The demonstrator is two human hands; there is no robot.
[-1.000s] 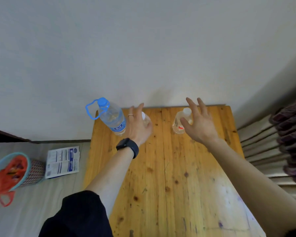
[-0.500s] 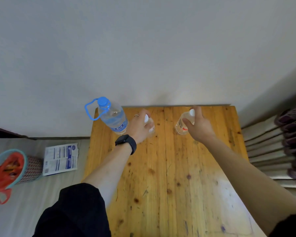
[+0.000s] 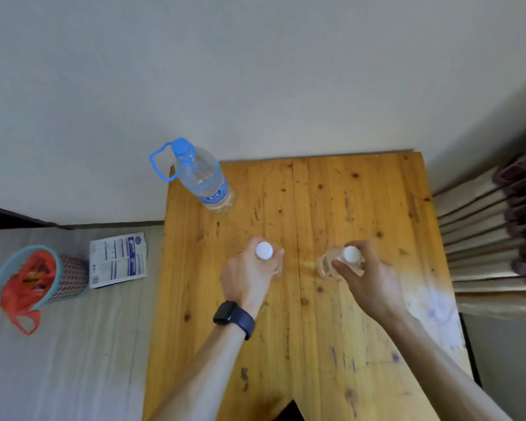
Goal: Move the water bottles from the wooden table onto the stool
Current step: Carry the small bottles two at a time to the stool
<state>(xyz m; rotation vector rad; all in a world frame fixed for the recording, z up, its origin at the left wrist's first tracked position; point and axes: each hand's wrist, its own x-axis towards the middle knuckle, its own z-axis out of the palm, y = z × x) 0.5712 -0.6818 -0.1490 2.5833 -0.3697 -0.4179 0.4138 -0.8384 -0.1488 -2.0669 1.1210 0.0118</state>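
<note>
Both hands are over the middle of the wooden table point(image 3: 316, 344), each wrapped around a small clear bottle with a white cap. The left hand point(image 3: 249, 276), a dark watch point(image 3: 234, 319) on its wrist, grips the left small bottle point(image 3: 264, 250) so only the cap and a sliver of plastic show. The right hand point(image 3: 368, 279) clasps the right small bottle point(image 3: 340, 262) near its neck. I can't tell whether either bottle is lifted off the wood. A 3rd, larger bottle with a blue cap point(image 3: 201, 177) stands alone at the table's far left corner. On the floor to the left sit a basket point(image 3: 58, 275) and a printed packet point(image 3: 118, 259)
</note>
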